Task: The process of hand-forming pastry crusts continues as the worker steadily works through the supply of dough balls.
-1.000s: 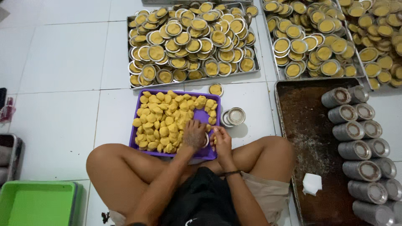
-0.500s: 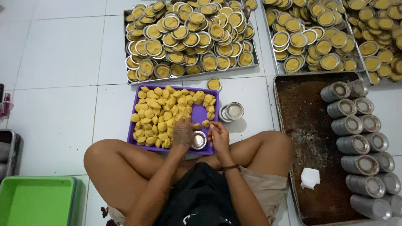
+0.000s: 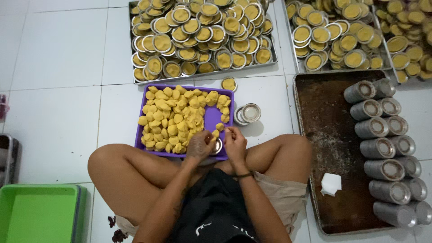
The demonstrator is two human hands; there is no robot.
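Small round metal tin (image 3: 218, 146) sits btwn both hands at near-right corner of purple tray (image 3: 211, 118), L hand (image 3: 200, 145) fingers curled on its left rim, R hand (image 3: 235, 140) pinching narrow just right of it, dough pieces (image 3: 173, 119) further left.

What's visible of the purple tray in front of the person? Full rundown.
The purple tray is a shallow rectangular tray, plastic by its look, lying flat on the white tiled floor just ahead of the person's crossed legs. Yellow dough pieces cover most of it; the right part shows bare purple. At its near edge the left hand and right hand meet over a small round metal tin. Filled tins on a metal tray lie beyond it.
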